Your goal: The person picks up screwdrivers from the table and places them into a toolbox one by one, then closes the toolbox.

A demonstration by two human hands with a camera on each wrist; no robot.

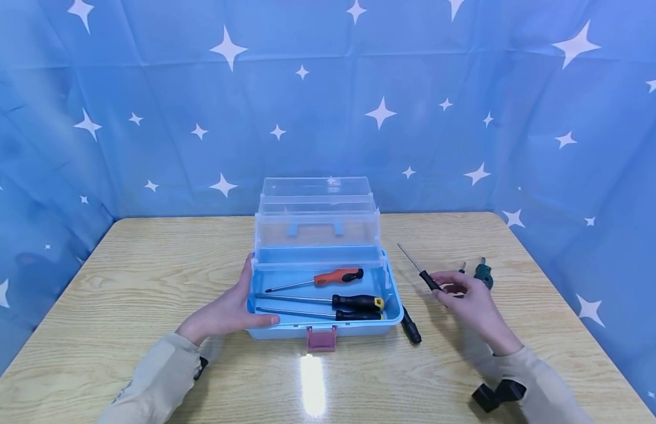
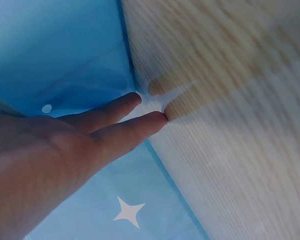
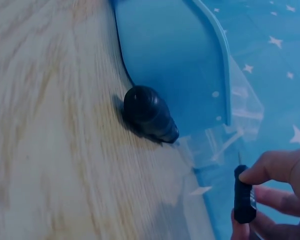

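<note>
A light-blue toolbox with its clear lid raised stands mid-table. In it lie an orange-handled screwdriver and two black-handled screwdrivers, one long and one below it. My left hand rests against the box's left side, its thumb over the front rim; two straight fingers show in the left wrist view. To the right of the box, my right hand pinches a thin screwdriver by its black handle, the shaft pointing up and left, above the table.
Beside the box's right wall lies another black handle, its far end hidden. Just beyond my right hand are a dark green tool and a small tip, partly hidden. A starry blue cloth hangs behind the wooden table.
</note>
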